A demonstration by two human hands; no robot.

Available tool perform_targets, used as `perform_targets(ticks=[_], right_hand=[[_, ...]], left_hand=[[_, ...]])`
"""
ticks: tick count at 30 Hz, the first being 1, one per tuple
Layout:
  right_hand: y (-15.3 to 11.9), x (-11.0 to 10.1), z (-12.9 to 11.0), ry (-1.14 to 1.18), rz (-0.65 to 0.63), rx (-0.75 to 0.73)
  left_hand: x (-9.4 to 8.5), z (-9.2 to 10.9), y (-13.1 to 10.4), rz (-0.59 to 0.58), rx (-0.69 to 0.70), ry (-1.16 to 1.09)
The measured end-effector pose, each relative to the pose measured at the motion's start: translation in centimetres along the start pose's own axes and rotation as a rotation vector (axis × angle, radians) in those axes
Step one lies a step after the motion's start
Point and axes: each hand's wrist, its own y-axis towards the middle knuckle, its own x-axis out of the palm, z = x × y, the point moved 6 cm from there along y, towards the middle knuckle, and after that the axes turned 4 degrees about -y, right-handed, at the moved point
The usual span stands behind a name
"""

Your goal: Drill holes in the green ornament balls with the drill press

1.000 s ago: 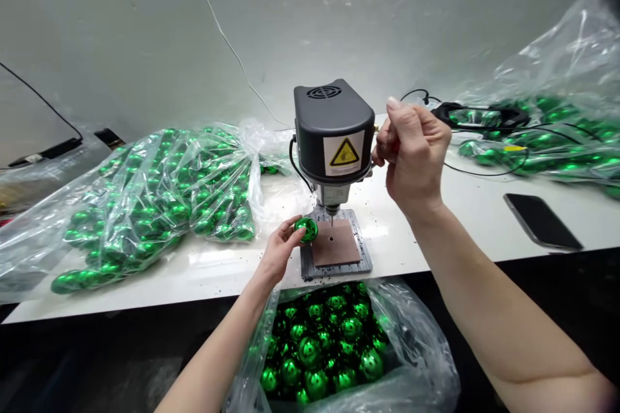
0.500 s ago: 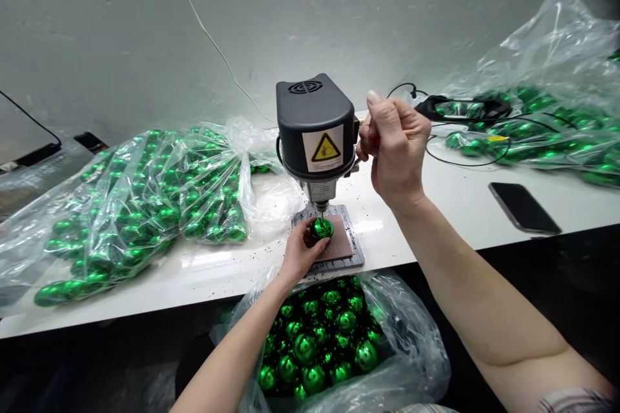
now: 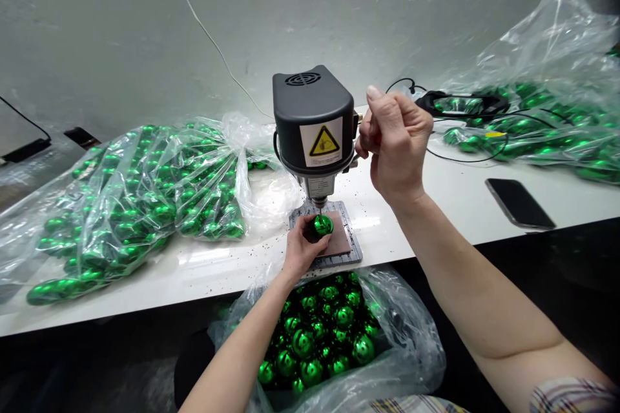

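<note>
Taking the drill press (image 3: 314, 119) as the centre of the clock: pinches a green ball (image 3: 323, 225) at six o'clock with the left hand (image 3: 306, 242), thumb and fingers drawn in on the near-left side of the shell, open only as wide as the ball. Has it over the brown pad (image 3: 342, 240), on top of the slotted base plate (image 3: 355, 253), directly below the bit (image 3: 320, 211). Cannot tell at this size how far in, if at all, past the shell.

Holds the right hand (image 3: 400, 145) at three o'clock, raised beside the housing, curled into a loose fist with thumb up and fingertips closed at the side lever (image 3: 352, 165); mostly hides the lever's end.

Also at six o'clock, nearer the body and below the edge of the desk (image 3: 387, 232), shows an open plastic bag (image 3: 419, 361) full of loose shiny green balls (image 3: 303, 343). From eight to nine o'clock, spreads clear bags of green balls (image 3: 123, 206) across the white surface, with crumpled film bunched near the machine. Lies flat between three and four o'clock, near the front edge: a dark phone (image 3: 519, 202). At three o'clock, beyond the right hand, has a black strap-like object (image 3: 462, 105) and a thin black cable (image 3: 467, 160) against another clear bag of green balls (image 3: 537, 110). Trails a white cord (image 3: 208, 35) up the wall (image 3: 339, 6) towards eleven o'clock. Bears a yellow warning label (image 3: 323, 142) on the housing's front, and dark specks on the desk around the base plate.
</note>
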Motion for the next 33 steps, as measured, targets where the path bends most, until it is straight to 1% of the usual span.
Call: perform_targets(ticks=[3,8,11,17,21,24,26,27,30,32,33], right_hand=[[-1.0,-0.3,-0.3,0.01,0.006,-0.039],[-3.7,-1.4,-0.4,0.042,0.037,-0.113],[-4.9,-1.8,0.0,0.071,-0.003,-0.17],[-6.5,-2.6,1.2,0.059,-0.135,-0.417],[-7.2,-3.2,2.2,0.048,-0.151,-0.489],[-7.7,-2.8,2.0,0.043,-0.195,-0.53],[-7.2,-2.5,1.3,0.072,-0.147,-0.493],[-6.6,-2.4,0.9,0.093,-0.091,-0.443],[-3.8,-1.4,-0.2,0.123,0.055,-0.188],[-1.7,-0.4,-0.6,0.1,0.061,-0.004],[-0.9,0.0,-0.7,0.098,0.053,0.06]], left_hand=[[-0.1,-0.5,0.1,0.006,0.012,-0.015],[-0.1,-0.6,0.1,0.001,0.017,-0.021],[-0.1,-0.5,0.1,-0.003,0.007,-0.027],[0.0,-0.5,0.1,-0.004,0.012,-0.028],[-0.1,-0.5,0.0,-0.009,0.018,-0.046],[-0.1,-0.4,0.0,-0.019,0.012,-0.06],[0.0,-0.5,0.0,-0.019,0.003,-0.065],[0.1,-0.4,0.0,-0.015,-0.001,-0.069],[0.2,0.0,-0.1,0.027,-0.021,-0.052],[-0.4,1.0,-0.7,0.09,-0.039,0.026],[-1.0,1.7,-1.3,0.13,-0.06,0.099]])
